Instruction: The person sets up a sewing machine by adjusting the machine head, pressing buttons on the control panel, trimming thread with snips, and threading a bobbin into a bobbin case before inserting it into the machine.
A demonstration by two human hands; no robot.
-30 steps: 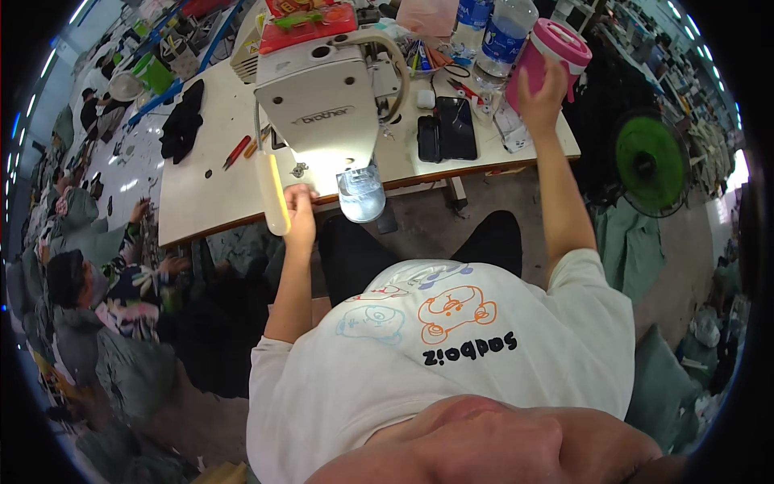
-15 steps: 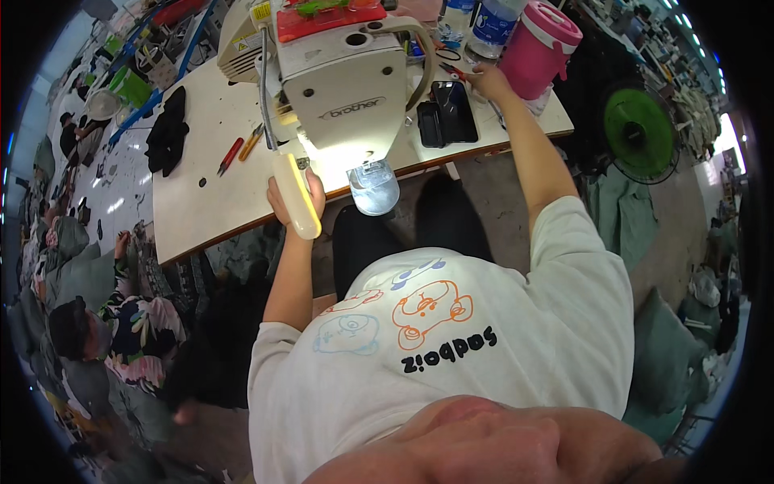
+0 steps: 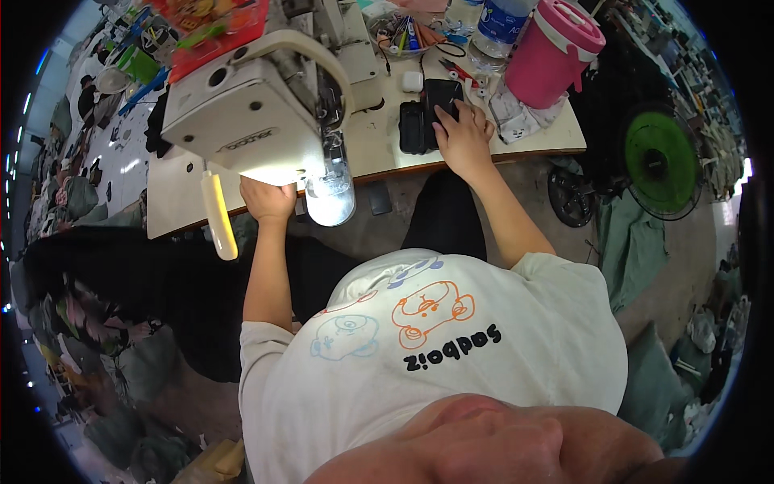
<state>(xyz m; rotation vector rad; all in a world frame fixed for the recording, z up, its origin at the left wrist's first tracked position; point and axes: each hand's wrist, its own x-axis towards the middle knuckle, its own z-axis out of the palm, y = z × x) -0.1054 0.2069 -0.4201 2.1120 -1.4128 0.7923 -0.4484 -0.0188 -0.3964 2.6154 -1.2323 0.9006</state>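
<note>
My right hand (image 3: 466, 137) rests on a black smartphone (image 3: 439, 90) lying on the table, its fingers apart and the fingertips touching the screen. Left of the phone, right against it, is a small black case (image 3: 412, 127). My left hand (image 3: 269, 198) is at the table's front edge, beneath the head of a white sewing machine (image 3: 242, 121); its fingers are hidden by the machine. A clear plastic guard (image 3: 331, 198) hangs beside that hand, lit by the machine's lamp. A pale yellow handle-shaped part (image 3: 218, 218) hangs to its left.
Behind the phone lie a white earbud case (image 3: 412, 81), red-handled pliers (image 3: 461, 74) and a basket of pens (image 3: 409, 36). A pink jug (image 3: 548, 60) and a water bottle (image 3: 496, 32) stand at the table's right. Farther right is a green fan (image 3: 659, 165).
My right hand has come from the red-handled tool near the bottle, back and left onto the phone. My left hand now sits under the machine head. The whole view has shifted, the machine appearing farther left.
</note>
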